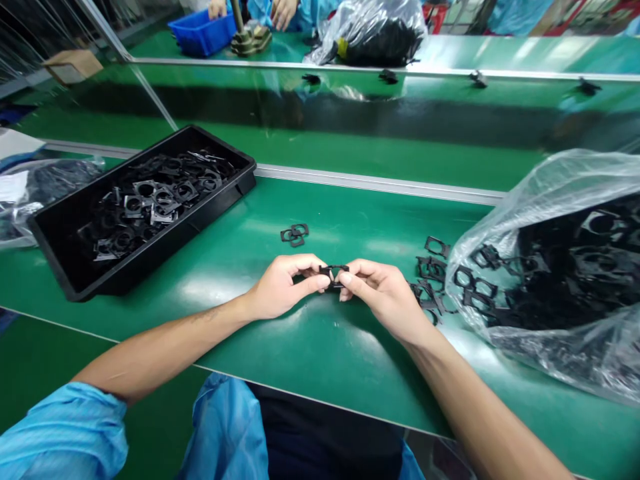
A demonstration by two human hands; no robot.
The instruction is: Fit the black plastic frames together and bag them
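Both my hands meet over the green table (pixel 325 347). My left hand (pixel 283 287) and my right hand (pixel 383 290) pinch the two ends of one small black plastic frame part (pixel 333 272) between thumbs and fingers, just above the surface. A loose pair of the same black parts (pixel 295 234) lies a little beyond my hands. More black parts (pixel 431 280) are scattered to the right, spilling from a clear plastic bag (pixel 560 267) full of them.
A black tray (pixel 65 267) with several black parts stands at the left. Another clear bag (pixel 45 183) lies at the far left. Beyond a metal rail runs a green conveyor (pixel 350 113). Across it are a blue bin (pixel 203 33), a bagged pile (pixel 373 33) and another person's hands (pixel 283 12).
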